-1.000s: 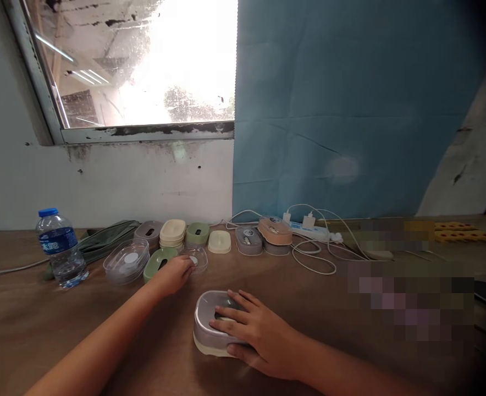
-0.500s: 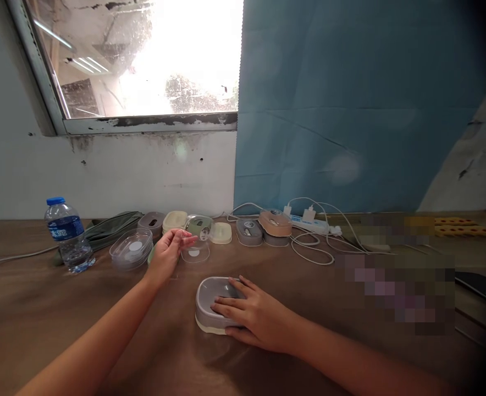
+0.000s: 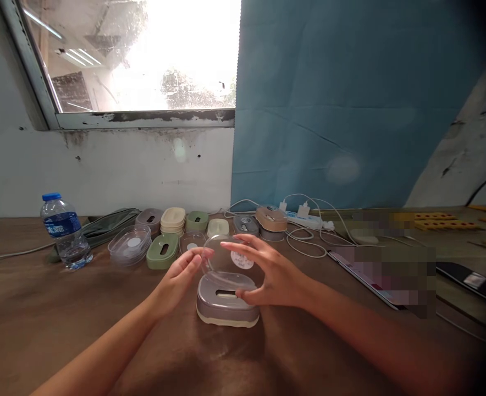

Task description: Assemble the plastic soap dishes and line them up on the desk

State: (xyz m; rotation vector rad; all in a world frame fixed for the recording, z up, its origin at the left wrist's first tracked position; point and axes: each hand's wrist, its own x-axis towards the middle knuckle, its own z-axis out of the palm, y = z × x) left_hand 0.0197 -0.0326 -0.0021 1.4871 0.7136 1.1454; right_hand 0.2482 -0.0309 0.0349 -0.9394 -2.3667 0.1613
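Note:
In the head view a grey soap box [image 3: 226,308] with a dark oval slot and a cream base sits on the table in front of me. Above it, a clear plastic lid [image 3: 222,261] with a round white sticker is tilted up. My left hand [image 3: 185,269] pinches the lid's left edge between thumb and fingers. My right hand [image 3: 271,269] is at the lid's right side, fingers spread around its edge and thumb low near the box top; firm contact with the lid cannot be made out.
Behind the hands stand a green soap box [image 3: 163,252], stacked clear lids [image 3: 130,246], cream boxes [image 3: 172,220] and a brown box [image 3: 271,219]. A water bottle [image 3: 66,234] is at left. Cables, a power strip [image 3: 304,220] and a tablet [image 3: 362,278] lie at right.
My left hand has brought the clear lid from the back row to above the grey box. My right hand has lifted off the box's top and spread beside the lid.

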